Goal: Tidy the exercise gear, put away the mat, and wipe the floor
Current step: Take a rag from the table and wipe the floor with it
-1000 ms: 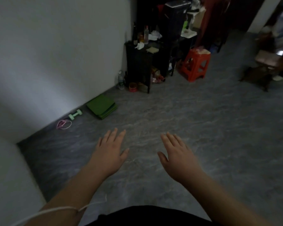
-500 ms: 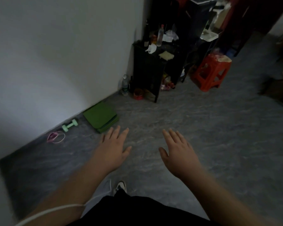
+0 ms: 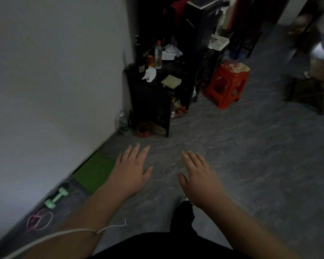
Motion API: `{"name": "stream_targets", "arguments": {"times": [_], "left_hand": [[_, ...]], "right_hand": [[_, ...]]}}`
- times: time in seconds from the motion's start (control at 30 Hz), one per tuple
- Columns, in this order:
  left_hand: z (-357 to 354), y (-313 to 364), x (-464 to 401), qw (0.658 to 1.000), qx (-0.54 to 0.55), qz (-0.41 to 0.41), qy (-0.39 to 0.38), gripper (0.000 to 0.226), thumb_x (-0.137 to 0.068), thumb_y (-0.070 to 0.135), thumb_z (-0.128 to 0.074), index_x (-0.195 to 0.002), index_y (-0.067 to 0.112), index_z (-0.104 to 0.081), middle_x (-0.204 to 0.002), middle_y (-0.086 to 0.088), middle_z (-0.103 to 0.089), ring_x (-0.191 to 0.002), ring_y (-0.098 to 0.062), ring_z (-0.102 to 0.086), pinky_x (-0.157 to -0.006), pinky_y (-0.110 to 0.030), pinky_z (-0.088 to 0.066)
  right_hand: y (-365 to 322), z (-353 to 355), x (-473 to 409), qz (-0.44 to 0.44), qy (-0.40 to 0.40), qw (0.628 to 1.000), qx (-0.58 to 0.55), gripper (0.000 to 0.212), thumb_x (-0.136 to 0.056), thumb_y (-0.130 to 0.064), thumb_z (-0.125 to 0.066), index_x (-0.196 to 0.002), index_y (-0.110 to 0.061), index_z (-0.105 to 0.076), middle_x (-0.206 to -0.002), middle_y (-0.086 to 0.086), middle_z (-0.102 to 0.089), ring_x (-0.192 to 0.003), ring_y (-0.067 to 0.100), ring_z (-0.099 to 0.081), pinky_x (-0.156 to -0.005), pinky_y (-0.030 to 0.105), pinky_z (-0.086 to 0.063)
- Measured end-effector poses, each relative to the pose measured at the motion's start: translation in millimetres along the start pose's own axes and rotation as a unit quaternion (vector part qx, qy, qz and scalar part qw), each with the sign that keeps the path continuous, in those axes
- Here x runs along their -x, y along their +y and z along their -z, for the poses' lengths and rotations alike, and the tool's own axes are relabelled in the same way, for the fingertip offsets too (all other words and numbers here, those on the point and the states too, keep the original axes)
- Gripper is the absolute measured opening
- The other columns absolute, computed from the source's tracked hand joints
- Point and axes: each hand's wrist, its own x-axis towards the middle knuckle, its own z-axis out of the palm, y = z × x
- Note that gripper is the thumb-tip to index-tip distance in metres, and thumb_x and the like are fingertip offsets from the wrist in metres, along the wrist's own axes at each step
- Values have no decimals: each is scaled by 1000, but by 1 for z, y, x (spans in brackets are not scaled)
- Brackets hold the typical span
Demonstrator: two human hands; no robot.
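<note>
Gear for the task lies in a row along the foot of the white wall (image 3: 54, 81): a folded green mat (image 3: 94, 171) flat on the grey floor (image 3: 241, 174) just beside the wall, a pale green dumbbell (image 3: 56, 198) a little nearer the person along that wall, and a loop of pink and yellow bands (image 3: 38, 219) nearer again. Both hands are held out palm down above the floor with straight, lightly spread fingers and hold nothing; the left hand (image 3: 131, 174) overlaps the mat's edge in the head view, the right hand (image 3: 198, 180) hangs further from the wall. The step in hand looks like the reach for the gear, so it seems wise to bend low toward the wall, take the small things first, and grip the mat by its folded edge so the layers stay together. Farther along the wall stands a black cabinet (image 3: 150, 101) with a clear bottle (image 3: 158, 55), crumpled tissue (image 3: 149, 74) and a cloth (image 3: 171, 81) on top; another bottle (image 3: 123, 123) and a red tub (image 3: 143, 129) sit at its foot. A red stool (image 3: 226, 85) stands beyond the cabinet, away from the wall. Nothing seems to block the reach, though the light is dim.
</note>
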Motion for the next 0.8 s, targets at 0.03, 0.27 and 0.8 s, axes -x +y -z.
{"name": "stream_targets", "arguments": {"times": [0.03,0.27,0.8], "left_hand": [[1,1,-27,1000,-4,1,4,71,-99,55,-37,-157,33,-3,-167,-3,-3,-153,-25,-3,-123,-46,-11],[36,32,-206,1000,-7,18,13,71,-99,57,-35,-157,35,-1,-167,-2,-2,-153,-25,-4,-123,-46,-12],[92,-2,-523,999,31,16,8,69,-99,49,-42,-157,32,-10,-166,-2,-12,-152,-25,-9,-122,-46,-16]], "right_hand": [[10,3,-25,2,1,1000,-4,69,-99,-53,-36,-157,-29,-8,-166,-3,-11,-152,17,-5,-122,37,-14],[77,58,-197,40,-6,999,-10,68,-99,-51,-36,-157,-30,-7,-166,-4,-9,-152,18,-4,-122,39,-14],[133,101,-519,50,-29,998,14,67,-101,-50,-36,-157,-29,-6,-165,-2,-12,-152,21,-7,-121,42,-19]]}}
